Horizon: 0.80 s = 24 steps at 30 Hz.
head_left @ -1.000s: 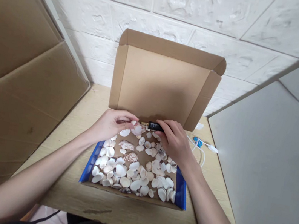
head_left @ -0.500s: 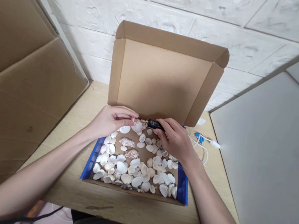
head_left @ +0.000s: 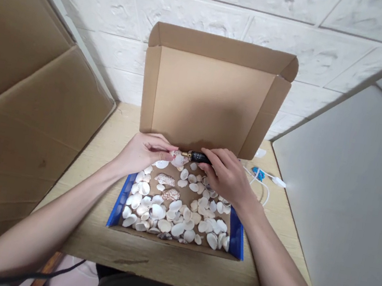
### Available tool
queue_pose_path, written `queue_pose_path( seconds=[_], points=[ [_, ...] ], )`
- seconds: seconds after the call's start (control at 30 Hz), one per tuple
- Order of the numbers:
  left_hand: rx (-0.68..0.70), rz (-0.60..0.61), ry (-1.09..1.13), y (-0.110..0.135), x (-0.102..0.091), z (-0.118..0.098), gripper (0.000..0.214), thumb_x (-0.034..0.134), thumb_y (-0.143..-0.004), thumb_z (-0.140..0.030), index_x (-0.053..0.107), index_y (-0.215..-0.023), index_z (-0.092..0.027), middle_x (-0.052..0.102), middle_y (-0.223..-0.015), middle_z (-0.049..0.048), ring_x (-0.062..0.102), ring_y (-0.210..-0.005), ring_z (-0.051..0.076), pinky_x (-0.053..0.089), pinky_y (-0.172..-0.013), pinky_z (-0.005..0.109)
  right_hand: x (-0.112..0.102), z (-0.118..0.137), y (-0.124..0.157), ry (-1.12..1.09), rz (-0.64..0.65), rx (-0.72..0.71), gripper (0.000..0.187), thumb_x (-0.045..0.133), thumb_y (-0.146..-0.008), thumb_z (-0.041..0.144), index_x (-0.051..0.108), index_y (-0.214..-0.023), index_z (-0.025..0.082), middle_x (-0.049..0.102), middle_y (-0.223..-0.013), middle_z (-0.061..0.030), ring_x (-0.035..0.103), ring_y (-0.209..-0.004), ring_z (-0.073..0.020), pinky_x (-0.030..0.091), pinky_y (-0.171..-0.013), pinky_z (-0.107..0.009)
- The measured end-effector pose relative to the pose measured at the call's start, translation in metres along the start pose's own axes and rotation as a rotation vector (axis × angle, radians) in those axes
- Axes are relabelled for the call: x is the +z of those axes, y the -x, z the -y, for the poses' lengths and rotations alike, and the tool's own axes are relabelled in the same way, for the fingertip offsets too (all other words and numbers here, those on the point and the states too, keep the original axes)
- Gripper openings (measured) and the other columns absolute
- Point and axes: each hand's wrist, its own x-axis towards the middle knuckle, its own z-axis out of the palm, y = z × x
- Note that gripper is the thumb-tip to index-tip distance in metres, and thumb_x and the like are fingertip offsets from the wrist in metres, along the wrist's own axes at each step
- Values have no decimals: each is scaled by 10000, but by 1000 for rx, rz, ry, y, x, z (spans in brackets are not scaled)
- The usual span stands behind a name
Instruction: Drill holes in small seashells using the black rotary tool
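My left hand [head_left: 147,154] pinches a small seashell [head_left: 174,154] between thumb and fingers above the back of the open box. My right hand [head_left: 226,176] is wrapped round a black mini drill [head_left: 200,158] with a brass-coloured chuck, pointed left at that shell. The drill's tip is at or very near the shell; contact is too small to make out. Below both hands, the cardboard box holds many loose white shells [head_left: 158,212]. Two brownish ridged shells, one patterned shell [head_left: 165,179] and another [head_left: 171,194], lie left of the middle.
The box's lid [head_left: 211,100] stands upright behind my hands, near a white brick wall [head_left: 198,15]. Blue side walls [head_left: 237,233] edge the box. A white cable with a blue tie [head_left: 258,174] lies right on the wooden table [head_left: 163,267]. Cardboard [head_left: 31,136] rises on the left, a grey panel [head_left: 359,190] on the right.
The drill and the held shell stay close together, with the brass chuck now showing more plainly between them. The whole view has shifted slightly; both hands keep their grip.
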Motion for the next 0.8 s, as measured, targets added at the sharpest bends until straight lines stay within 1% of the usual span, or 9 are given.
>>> queue_pose_path(
  seconds=[0.13,0.27,0.4,0.53,0.63,0.7,0.8],
  points=[
    [4,7,7,0,1,0,202,785,-671,-285,779,-855,-203,727,-873,61,675,-769,167,540,-684,267,2,1,2,-46,67,28,247,444,-944,269,568,-1087,110,646,-860,-98,572,-747,-182,460,-643,-299],
    [1,-2,13,0,1,1,208,780,-680,-296,778,-866,-203,730,-878,61,679,-773,169,543,-690,268,2,3,2,-52,76,49,241,456,-943,276,571,-1069,107,656,-840,-92,580,-747,-184,473,-660,-299],
    [3,-14,4,0,0,1,201,773,-702,-293,777,-888,-217,733,-912,56,682,-799,165,541,-719,263,3,1,1,-50,58,39,280,459,-945,277,540,-1155,111,662,-910,-106,589,-821,-205,493,-725,-341],
    [44,-49,-64,0,0,-2,258,755,-729,-349,768,-953,-223,725,-967,70,667,-846,175,536,-735,273,4,-1,0,-17,37,50,349,455,-949,297,497,-1249,124,650,-956,-117,582,-866,-220,492,-764,-373],
    [52,-67,-80,1,0,-4,299,740,-746,-371,751,-1007,-225,719,-997,76,658,-892,178,529,-769,274,3,-1,-1,23,21,60,326,459,-948,307,535,-1196,111,651,-931,-119,577,-843,-221,486,-748,-365],
    [33,-70,-83,1,0,-4,310,737,-749,-376,747,-1016,-217,721,-994,78,662,-884,179,532,-762,275,3,-1,-2,40,32,60,290,462,-947,312,565,-1142,123,656,-919,-112,578,-822,-214,480,-735,-354],
    [2,-70,-61,1,2,-2,329,739,-742,-373,744,-1024,-203,732,-1005,78,676,-881,189,543,-765,289,2,-1,-2,42,56,65,274,456,-951,319,575,-1124,144,662,-925,-102,583,-816,-207,476,-735,-349]
  ],
)
